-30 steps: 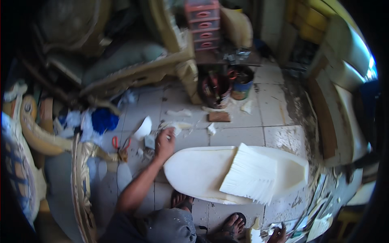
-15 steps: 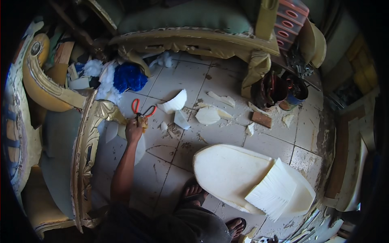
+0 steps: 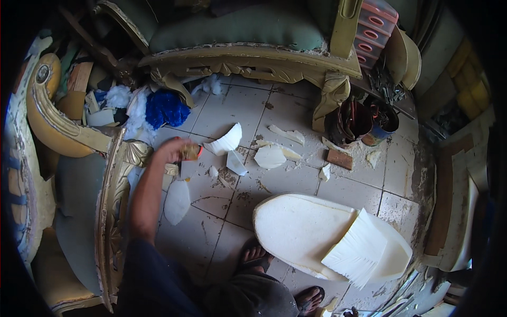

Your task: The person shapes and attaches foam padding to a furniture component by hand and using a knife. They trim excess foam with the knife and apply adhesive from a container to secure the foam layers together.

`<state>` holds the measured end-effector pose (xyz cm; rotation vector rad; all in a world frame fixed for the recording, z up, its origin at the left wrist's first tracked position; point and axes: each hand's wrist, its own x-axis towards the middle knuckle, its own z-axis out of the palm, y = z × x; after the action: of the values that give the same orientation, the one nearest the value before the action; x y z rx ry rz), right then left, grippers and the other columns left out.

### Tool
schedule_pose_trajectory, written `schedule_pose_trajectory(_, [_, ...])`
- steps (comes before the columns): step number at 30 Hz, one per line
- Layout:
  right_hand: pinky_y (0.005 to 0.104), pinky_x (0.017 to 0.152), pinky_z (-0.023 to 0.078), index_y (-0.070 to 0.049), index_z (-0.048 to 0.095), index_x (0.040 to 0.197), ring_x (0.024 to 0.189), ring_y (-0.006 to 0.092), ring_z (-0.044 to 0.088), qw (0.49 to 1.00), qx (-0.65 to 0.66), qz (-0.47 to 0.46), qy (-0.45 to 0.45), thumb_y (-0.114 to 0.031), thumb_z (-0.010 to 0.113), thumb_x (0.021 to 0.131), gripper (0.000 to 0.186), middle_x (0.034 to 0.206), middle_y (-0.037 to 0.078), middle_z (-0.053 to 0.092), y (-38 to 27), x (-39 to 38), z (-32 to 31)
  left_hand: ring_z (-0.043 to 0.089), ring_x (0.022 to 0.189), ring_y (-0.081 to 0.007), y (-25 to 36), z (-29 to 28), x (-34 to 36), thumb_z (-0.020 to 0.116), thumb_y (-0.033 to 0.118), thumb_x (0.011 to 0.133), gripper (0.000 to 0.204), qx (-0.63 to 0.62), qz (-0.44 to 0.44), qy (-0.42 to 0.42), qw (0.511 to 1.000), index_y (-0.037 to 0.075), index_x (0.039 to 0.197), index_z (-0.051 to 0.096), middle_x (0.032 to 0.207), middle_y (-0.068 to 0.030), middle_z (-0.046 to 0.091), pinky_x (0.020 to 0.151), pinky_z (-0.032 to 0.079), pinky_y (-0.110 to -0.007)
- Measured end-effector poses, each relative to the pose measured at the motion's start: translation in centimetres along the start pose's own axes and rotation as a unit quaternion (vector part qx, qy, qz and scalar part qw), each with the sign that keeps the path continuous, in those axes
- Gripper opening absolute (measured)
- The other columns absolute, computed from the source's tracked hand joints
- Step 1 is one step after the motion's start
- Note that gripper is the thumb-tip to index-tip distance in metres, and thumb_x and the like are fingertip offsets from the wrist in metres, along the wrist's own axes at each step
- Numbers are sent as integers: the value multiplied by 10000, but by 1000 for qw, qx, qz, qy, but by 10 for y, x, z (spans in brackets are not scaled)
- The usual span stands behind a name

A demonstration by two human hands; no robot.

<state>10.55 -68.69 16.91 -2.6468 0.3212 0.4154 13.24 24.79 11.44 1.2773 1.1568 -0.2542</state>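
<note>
My left hand point(image 3: 170, 151) is closed, with its forearm reaching up from the lower left. Its fingers are around a small yellow-brown crusted thing point(image 3: 190, 152), blurred and partly hidden by the hand. A bit of red shows at the far side of that thing; I cannot tell whether it is the red-handled scissors. Close to the hand are a curved white foam offcut point(image 3: 226, 140) and a small pale block point(image 3: 236, 163). On the floor below it rests a flat whitish oval piece point(image 3: 177, 203). My right hand is out of view.
A long white foam-covered shell point(image 3: 301, 230) with a fringed white sheet point(image 3: 356, 248) lies at right. Carved gold chair frames point(image 3: 105, 222) stand left and behind. Cans point(image 3: 388, 124), a brown block point(image 3: 339, 159) and foam scraps point(image 3: 270, 157) are on the tiles.
My left hand has moved up and slightly left, still closed. The open red scissor loops seen by it earlier no longer show. The pale oval piece on the floor is now uncovered.
</note>
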Motion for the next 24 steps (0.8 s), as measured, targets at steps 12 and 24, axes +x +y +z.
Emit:
schedule_pose_trajectory(12, [340, 819, 516, -27, 722, 1194, 906, 248, 660, 946, 89, -259, 173, 34, 654, 879, 328, 958, 137, 679, -225, 86, -126, 739, 917, -169, 286, 241, -268, 726, 324, 928, 374, 38, 343, -178, 921, 42, 1170, 680, 1059, -79, 752, 733, 622, -317])
schedule_pose_trajectory(24, [284, 894, 466, -30, 444, 1444, 1008, 131, 536, 729, 543, -315, -274, -82, 654, 953, 537, 1083, 35, 536, -408, 67, -106, 689, 821, -139, 217, 415, -332, 696, 352, 958, 304, -37, 383, -212, 898, 100, 1129, 697, 987, -24, 728, 576, 513, -289])
